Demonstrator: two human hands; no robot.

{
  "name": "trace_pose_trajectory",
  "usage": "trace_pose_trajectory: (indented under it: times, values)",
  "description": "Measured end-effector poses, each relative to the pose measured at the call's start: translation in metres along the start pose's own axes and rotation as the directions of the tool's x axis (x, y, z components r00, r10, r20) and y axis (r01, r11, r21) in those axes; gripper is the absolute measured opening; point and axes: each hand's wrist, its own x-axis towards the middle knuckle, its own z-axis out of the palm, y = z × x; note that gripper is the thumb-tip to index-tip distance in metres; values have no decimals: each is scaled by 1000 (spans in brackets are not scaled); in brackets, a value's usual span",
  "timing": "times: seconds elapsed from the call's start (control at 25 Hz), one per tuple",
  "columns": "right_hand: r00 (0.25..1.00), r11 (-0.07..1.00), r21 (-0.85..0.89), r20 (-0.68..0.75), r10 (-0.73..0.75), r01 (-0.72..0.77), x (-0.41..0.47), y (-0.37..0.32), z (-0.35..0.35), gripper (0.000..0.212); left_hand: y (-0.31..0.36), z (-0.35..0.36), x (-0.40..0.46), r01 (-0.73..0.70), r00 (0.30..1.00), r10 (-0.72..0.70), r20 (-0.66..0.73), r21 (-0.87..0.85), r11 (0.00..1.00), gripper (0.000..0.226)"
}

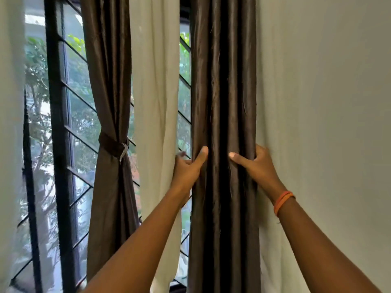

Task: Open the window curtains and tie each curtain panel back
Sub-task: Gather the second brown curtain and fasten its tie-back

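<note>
A dark brown curtain panel [222,81] hangs gathered in folds right of centre. My left hand [188,166] grips its left edge, thumb on the front and fingers hidden behind. My right hand [258,163] grips its right edge the same way, an orange band on that wrist. A second brown panel [105,70] hangs at the left, cinched at mid height by a brown tie-back [113,145]. Between the two brown panels hangs a cream curtain [156,92].
The window [69,123] with dark frame and slanted bars shows trees outside. A pale curtain or wall surface [328,123] fills the right side. Another pale curtain [10,123] edges the far left.
</note>
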Motion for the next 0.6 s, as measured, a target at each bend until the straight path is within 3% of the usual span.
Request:
trace_pose_trajectory:
  times: [0.08,0.12,0.16,0.24,0.28,0.4,0.52,0.6]
  values:
    - [981,985,130,172,94,-117,-9,6,5,51,-16,-2,-4,230,961,-171,218,-284,931,103]
    - [965,959,206,216,147,-192,-14,6,8,52,-24,-3,-6,294,938,-214,274,-298,908,100]
    - [954,931,266,231,192,-251,-20,7,10,51,-31,-1,-13,306,924,-235,302,-218,926,91]
    - [952,907,308,201,232,-286,-35,11,13,41,-44,6,-30,144,938,-190,291,173,974,55]
    - [955,920,273,167,244,-283,-43,15,14,36,-52,9,-37,18,967,-93,236,302,953,38]
    - [972,974,19,-52,228,-227,-68,18,13,31,-64,-5,-60,-189,981,190,35,369,910,16]
    - [867,896,-375,-498,24,-240,-93,1,15,45,-57,-36,-86,-194,979,196,50,500,844,35]
    - [849,901,-429,-497,-177,-63,-119,-20,32,46,-43,-62,-100,-234,972,200,122,572,786,38]
